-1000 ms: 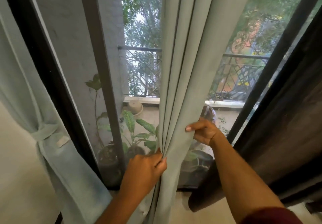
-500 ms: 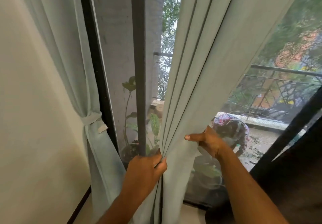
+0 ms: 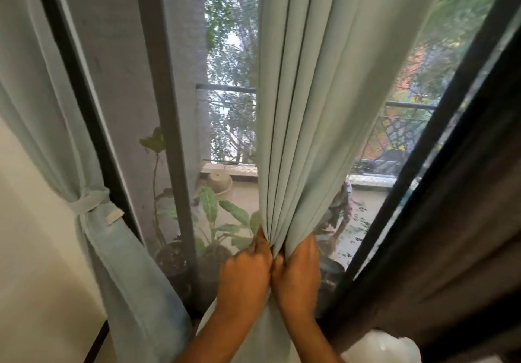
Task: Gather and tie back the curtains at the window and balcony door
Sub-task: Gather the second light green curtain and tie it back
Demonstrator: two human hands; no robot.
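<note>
A pale green curtain [image 3: 315, 103] hangs in front of the balcony door, bunched into narrow folds at waist height. My left hand [image 3: 244, 276] grips the bunch from the left and my right hand [image 3: 297, 278] grips it from the right, knuckles nearly touching. Further left, a second pale green curtain [image 3: 56, 114] hangs against the wall, held in by a tieback band [image 3: 88, 203] with a small tab.
A dark door frame post [image 3: 166, 125] stands left of my hands, and a black frame [image 3: 439, 137] slants on the right beside a dark brown curtain [image 3: 462, 264]. Potted plants [image 3: 214, 221] and a railing [image 3: 225, 89] are outside. A white object [image 3: 380, 348] sits at bottom right.
My right hand has slid left along the curtain and closed in beside my left hand, squeezing the spread fabric into a tight bunch. The view has swung slightly right.
</note>
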